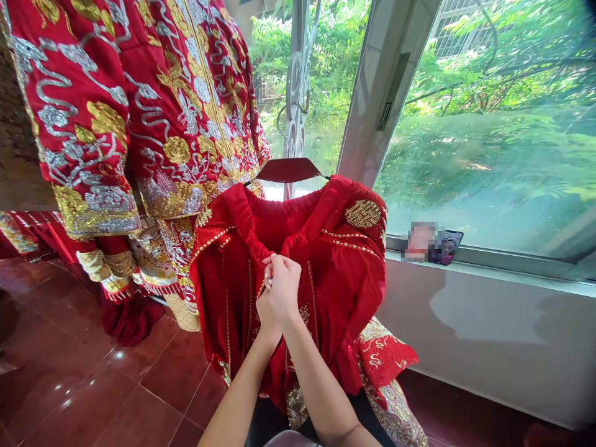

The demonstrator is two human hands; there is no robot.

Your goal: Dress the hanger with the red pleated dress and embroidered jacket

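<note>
A red velvet jacket [354,273] with gold beading and gold embroidered shoulder patches hangs in front of me on a dark hanger [291,169]. Both of my hands meet at the front of its gathered collar. My right hand [285,282] lies over the left, its fingers curled closed at the neck edge. Partly covered beneath it, my left hand [267,310] is also closed, with a few fingertips showing. What exactly is pinched between the fingers is hidden; they touch the jacket's collar opening.
An embroidered red, gold and silver outfit [186,124] hangs at the left. A metal stand [294,93] rises behind the hanger, before the window. On the sill [493,273] leans a phone [444,247]. Red and gold embroidered fabric [386,357] hangs at the lower right above the tiled floor [139,410].
</note>
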